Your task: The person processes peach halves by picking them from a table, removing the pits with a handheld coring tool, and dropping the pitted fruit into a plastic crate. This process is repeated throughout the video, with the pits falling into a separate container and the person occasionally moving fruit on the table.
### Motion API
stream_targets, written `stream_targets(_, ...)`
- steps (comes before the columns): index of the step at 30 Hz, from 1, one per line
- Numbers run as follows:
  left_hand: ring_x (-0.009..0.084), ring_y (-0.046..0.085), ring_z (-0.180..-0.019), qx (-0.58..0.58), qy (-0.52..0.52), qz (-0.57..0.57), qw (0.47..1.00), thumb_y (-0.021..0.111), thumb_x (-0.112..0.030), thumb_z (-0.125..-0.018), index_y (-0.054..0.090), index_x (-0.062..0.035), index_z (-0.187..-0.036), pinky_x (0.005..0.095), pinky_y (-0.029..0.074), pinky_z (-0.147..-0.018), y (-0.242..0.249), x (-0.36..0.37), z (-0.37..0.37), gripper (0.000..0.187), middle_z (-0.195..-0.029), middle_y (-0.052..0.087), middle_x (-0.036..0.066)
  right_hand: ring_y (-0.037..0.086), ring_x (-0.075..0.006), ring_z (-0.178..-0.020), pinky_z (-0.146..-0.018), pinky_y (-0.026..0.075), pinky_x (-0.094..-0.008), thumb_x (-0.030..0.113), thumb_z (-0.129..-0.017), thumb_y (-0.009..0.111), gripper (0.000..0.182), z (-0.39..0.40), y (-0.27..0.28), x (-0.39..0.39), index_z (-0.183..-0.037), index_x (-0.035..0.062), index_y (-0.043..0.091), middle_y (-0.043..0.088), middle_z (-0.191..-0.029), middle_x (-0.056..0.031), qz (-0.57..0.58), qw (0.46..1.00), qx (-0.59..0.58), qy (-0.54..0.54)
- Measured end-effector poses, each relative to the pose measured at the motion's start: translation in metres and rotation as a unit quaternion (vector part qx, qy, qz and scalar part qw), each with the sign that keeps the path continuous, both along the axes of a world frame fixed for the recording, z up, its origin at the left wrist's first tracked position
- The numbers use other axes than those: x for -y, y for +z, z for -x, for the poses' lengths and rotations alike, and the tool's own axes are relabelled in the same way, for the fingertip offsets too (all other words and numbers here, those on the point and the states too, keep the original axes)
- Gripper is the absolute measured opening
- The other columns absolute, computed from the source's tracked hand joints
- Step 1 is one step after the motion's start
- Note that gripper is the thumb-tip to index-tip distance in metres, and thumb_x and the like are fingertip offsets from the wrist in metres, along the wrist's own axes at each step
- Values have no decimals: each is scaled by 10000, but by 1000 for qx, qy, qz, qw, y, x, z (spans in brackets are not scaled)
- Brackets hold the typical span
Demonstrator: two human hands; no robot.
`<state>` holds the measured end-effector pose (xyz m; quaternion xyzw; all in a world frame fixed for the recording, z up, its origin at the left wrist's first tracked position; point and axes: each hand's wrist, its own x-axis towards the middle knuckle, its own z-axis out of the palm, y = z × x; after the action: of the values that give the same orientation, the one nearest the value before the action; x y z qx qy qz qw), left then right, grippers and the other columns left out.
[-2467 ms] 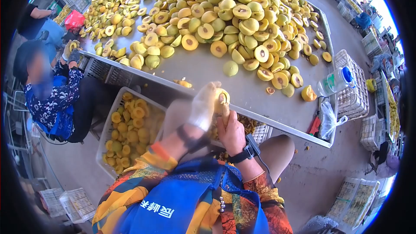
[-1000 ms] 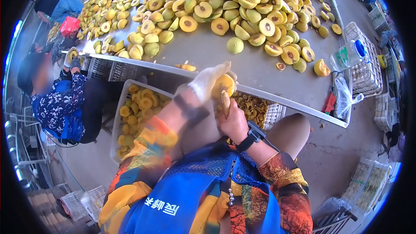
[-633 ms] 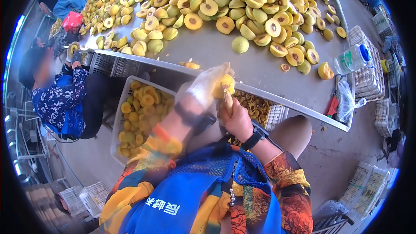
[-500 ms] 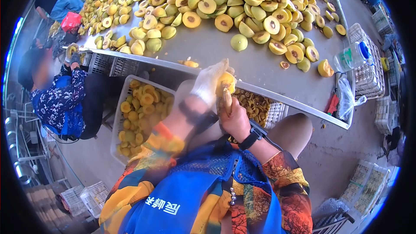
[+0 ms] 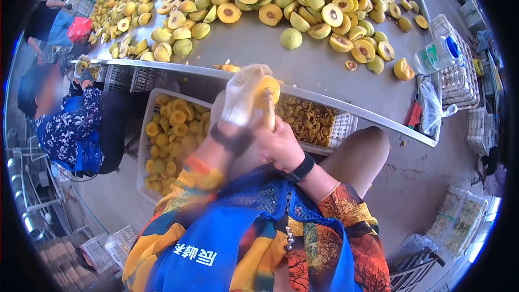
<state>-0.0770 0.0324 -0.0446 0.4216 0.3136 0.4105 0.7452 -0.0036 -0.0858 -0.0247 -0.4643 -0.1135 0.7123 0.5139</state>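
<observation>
My left hand, in a white glove, is closed round a yellow fruit half near the table's front edge. Bare, my right hand grips the pale handle of a tool, whose upper end meets the cut face of that fruit half. The tool's tip is too small and blurred to make out. Below the hands, a crate of brown fruit pits and scraps stands under the table edge. To its left is a white crate holding yellow fruit halves.
Many fruit halves are heaped on the metal table. A plastic jug, a clear bag and a red-handled object lie at its right end. A co-worker sits at the left. Crates stand at the lower right.
Both hands have shifted slightly left with the fruit half and the tool, and my right wrist has turned. The view has moved a little, so the table's contents appear higher.
</observation>
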Motion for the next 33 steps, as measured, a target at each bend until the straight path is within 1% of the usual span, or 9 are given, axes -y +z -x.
stream_targets(6, 173, 583, -625, -43, -17, 179, 983, 582, -306, -872, 574, -4, -858, 248, 485, -537, 30, 6, -4, 302, -729, 608, 108, 436, -86, -374, -339, 367, -237, 56, -822, 508, 100, 8, -29, 0, -910, 52, 461, 463, -567, -10, -112, 965, 236, 11)
stream_targets(11, 167, 546, -551, -43, -25, 216, 975, 544, -306, -892, 583, -9, -757, 225, 422, -507, 33, 4, -11, 329, -663, 598, 108, 432, -90, -352, -327, 361, -239, 34, -814, 488, 103, 10, -63, -2, -915, 45, 475, 464, -577, -16, -289, 819, 487, -95)
stream_targets(14, 163, 563, -556, -73, 24, 94, 993, 620, -267, -843, 590, -1, -832, 266, 451, -496, 31, 10, -9, 268, -701, 606, 101, 438, -93, -355, -326, 359, -240, 27, -813, 481, 111, 2, -47, 3, -923, 40, 468, 456, -573, -17, -169, 928, 331, 21)
stream_targets(17, 165, 557, -529, -72, -1, 92, 993, 625, -256, -841, 592, 6, -813, 272, 454, -484, 24, 4, -8, 265, -686, 605, 103, 436, -94, -353, -324, 355, -240, 23, -813, 477, 122, -5, -16, 3, -933, 34, 460, 448, -566, -17, -81, 977, 185, 67)
stream_targets(20, 153, 557, -542, -34, -37, 179, 983, 583, -261, -866, 594, -11, -770, 257, 443, -483, 31, 3, -11, 268, -672, 605, 87, 428, -93, -348, -323, 351, -235, 21, -814, 485, 127, -3, -46, 7, -937, 32, 454, 438, -555, -11, -160, 937, 306, 49)
stream_targets(23, 170, 578, -570, -4, -29, 169, 985, 598, -263, -853, 595, -8, -764, 261, 462, -506, 26, 5, -13, 270, -677, 608, 93, 376, -85, -343, -323, 336, -238, 9, -817, 482, 142, -5, -39, 7, -948, 45, 441, 417, -555, -9, -107, 964, 234, 62)
stream_targets(26, 213, 599, -583, -10, 5, 80, 997, 664, -266, -812, 585, 3, -775, 301, 489, -500, 18, 3, -17, 283, -670, 596, 116, 303, -75, -346, -325, 317, -245, -11, -820, 471, 173, -15, 2, 4, -966, 64, 419, 388, -557, -10, 8, 997, -4, 83)
stream_targets(29, 205, 601, -589, 57, -25, 203, 977, 672, -275, -805, 584, -2, -774, 298, 493, -503, 30, 4, -16, 289, -681, 603, 111, 356, -90, -356, -339, 340, -262, 0, -827, 478, 137, -12, -21, 7, -944, 57, 434, 430, -579, -16, -69, 986, 127, 77)
stream_targets(33, 207, 594, -647, 98, -103, 258, 956, 598, -219, -859, 550, -19, -811, 291, 495, -562, 25, -2, -18, 212, -717, 580, 84, 455, -100, -388, -359, 398, -272, 21, -844, 481, 56, -8, -61, 4, -893, 44, 466, 510, -620, -28, -330, 773, 540, -38)
